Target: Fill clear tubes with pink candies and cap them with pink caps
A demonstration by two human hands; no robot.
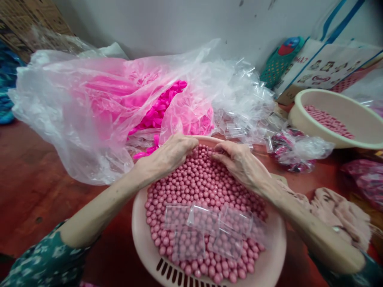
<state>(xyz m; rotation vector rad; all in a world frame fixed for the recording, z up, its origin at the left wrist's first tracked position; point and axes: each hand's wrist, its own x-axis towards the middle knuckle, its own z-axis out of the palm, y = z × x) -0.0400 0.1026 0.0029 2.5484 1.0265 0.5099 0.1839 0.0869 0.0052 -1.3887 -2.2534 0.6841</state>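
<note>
Two bare hands meet at the far rim of a pink basket [271, 259] heaped with small pink beads [203, 187], which sits on a red-brown floor [36, 179]. The left hand [169, 153] curls over the beads, fingers drawn together; whether they pinch anything cannot be told. The right hand [239, 161] rests fingertips-down on the heap just beside it, fingers likewise closed, their hold hidden.

On top of the beads, toward the near rim, lie several small clear bags [206, 231], flat and seemingly unfilled. Just beyond the basket spreads a large plastic sack [77, 115] spilling bright pink plastic pieces [163, 107], and beside it a loose pile of more clear bags [239, 99]. Toward the right, a bundle of filled packets [291, 149] sits near a cream bowl [302, 115] holding a shallow layer of beads. A pale cloth [338, 211] lies under the right forearm.

Judging by the full basket, the empty bags and the small bundle of finished packets, the packing looks to be at an early stage, with most beads not yet bagged.
</note>
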